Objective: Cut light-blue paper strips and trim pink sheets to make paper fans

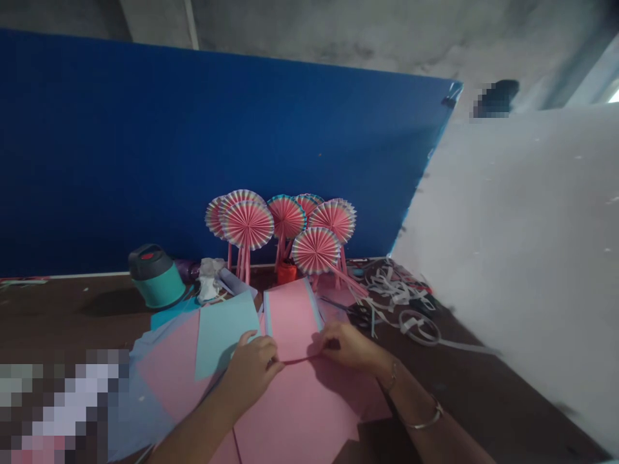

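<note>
Pink paper (293, 319) with blue edges lies right under my two hands on the bench (58, 309), and it looks folded. From my head camera, I see my left hand (249, 370) and my right hand (345, 348) both pinching its near edge. My fingers cover part of that edge, so I can't see just how the paper bends there. A big pink sheet (300, 412) lies under my hands, and a light blue sheet (225, 335) lies near my left hand.

Paper fans on sticks (246, 225) stand behind the paper, in front of a blue board (145, 148). Some fans hide others, so they are hard to count. A red cup (286, 272) sits among the sticks, and a green bottle (155, 277) stands to the left. Scissors (358, 316) lie near my right hand, partly hidden by paper scraps (396, 290). A white board (507, 258) cuts off the right side. A blurry thing (53, 412) at the bottom left is too smudged to tell what it is.
</note>
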Tool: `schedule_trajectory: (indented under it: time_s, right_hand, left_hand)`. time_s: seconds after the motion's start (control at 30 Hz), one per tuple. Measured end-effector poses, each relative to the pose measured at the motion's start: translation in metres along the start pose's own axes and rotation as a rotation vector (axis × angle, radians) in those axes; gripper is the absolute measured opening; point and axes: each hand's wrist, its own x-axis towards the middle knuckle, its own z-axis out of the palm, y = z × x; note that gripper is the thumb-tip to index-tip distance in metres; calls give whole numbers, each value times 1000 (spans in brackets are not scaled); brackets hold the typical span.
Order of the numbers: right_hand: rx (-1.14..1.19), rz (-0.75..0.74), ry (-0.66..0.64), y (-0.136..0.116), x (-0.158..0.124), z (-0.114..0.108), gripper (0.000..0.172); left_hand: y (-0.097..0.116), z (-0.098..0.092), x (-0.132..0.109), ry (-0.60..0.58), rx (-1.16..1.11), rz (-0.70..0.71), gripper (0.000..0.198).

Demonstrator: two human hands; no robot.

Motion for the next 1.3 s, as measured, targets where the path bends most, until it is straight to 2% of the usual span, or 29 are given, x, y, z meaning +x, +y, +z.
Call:
schedule_trajectory:
  time_s: [0.17, 0.3, 0.5, 0.67, 0.87, 1.13, 1.3]
  right_hand:
    - [-14, 9, -8, 9, 2, -1, 18]
    - [22, 21, -1, 16, 3, -2, 22]
    - [153, 176, -29, 21, 3, -4, 22]
    - [79, 67, -32, 25, 6, -2, 32]
    - [-38, 118, 4, 24, 6, 3, 24]
    - [-71, 203, 23, 12, 5, 3, 19]
    - [-128, 211, -11, 10, 5, 4, 17]
  left_hand:
    - [3, -12, 1, -54, -66, -26, 25]
    - [5, -13, 1, -48, -72, -70, 22]
    - [0, -9, 3, -58, -109, -152, 21]
    - [-3, -8, 4, -84, -84, -213, 22]
    - [-3, -6, 5, -105, -31, -256, 24]
    - [3, -7, 6, -121, 1, -283, 24]
    - [6, -8, 6, -123, 45, -266, 22]
